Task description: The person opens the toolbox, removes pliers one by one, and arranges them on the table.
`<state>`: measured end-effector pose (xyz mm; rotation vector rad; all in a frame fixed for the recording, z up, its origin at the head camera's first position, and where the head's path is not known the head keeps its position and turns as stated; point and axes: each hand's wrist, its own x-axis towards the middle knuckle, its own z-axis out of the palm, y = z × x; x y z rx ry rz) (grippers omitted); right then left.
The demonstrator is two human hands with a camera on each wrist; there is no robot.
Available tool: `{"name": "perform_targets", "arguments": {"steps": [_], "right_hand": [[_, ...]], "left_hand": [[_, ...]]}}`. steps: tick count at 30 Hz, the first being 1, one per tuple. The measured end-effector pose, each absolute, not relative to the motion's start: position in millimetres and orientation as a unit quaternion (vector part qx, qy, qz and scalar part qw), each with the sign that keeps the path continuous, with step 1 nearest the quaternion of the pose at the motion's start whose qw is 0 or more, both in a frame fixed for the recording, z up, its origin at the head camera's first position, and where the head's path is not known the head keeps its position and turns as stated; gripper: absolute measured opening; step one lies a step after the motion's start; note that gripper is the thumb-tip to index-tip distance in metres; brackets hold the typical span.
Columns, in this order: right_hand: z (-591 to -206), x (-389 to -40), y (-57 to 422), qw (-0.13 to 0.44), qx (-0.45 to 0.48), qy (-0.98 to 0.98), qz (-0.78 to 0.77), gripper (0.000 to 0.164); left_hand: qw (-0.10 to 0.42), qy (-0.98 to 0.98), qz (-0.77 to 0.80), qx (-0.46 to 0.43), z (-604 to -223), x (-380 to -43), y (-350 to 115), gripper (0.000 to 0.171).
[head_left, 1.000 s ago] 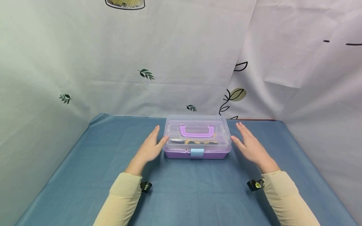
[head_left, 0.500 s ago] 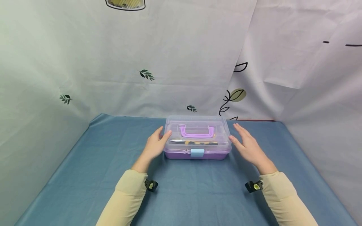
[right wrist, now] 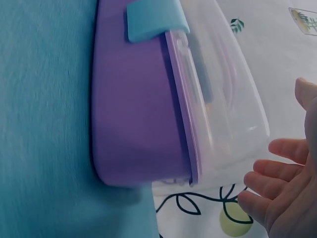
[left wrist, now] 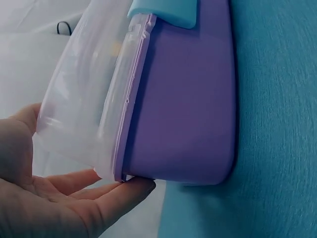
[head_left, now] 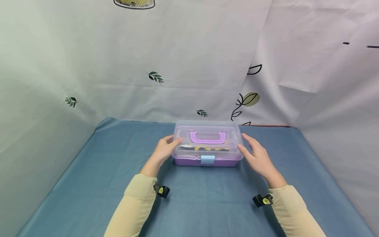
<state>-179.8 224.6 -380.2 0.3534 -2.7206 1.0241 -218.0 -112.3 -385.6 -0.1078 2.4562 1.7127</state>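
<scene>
A storage box (head_left: 208, 162) with a purple base, a clear lid (head_left: 185, 154), a purple carry handle (head_left: 207, 141) and a light blue latch (right wrist: 153, 20) stands closed on the blue cloth. Long, thin items show dimly through the lid. My left hand (head_left: 162, 149) grips the box's left side: its thumb lies against the lid, and its fingers (left wrist: 124, 196) reach to the rim. On the opposite side my right hand (head_left: 258, 159) is spread beside the lid with relaxed fingers. A gap separates those fingers (right wrist: 265, 183) from the box in the right wrist view.
Blue cloth (head_left: 204, 204) covers the table. A pale patterned curtain (head_left: 177, 65) rises directly behind the box and along both sides. Black camera straps (head_left: 162, 191) sit at the wrists.
My left hand has moved right onto the box's left side, its thumb coming over the lid. My right hand has edged left toward the box. The box stays in place.
</scene>
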Motion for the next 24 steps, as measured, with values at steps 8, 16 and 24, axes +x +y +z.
{"name": "perform_targets", "arguments": {"steps": [8, 16, 24], "right_hand": [[-382, -171, 216, 0.134, 0.113, -0.908, 0.380, 0.054], [-385, -156, 198, 0.260, 0.128, -0.865, 0.409, 0.032], [-398, -148, 177, 0.191, 0.132, -0.815, 0.532, 0.018]], "left_hand": [[0.096, 0.787, 0.604, -0.087, -392, -220, -113, 0.083], [0.094, 0.778, 0.608, -0.130, -396, -219, -111, 0.082], [0.090, 0.772, 0.613, -0.141, -396, -218, -110, 0.078]]}}
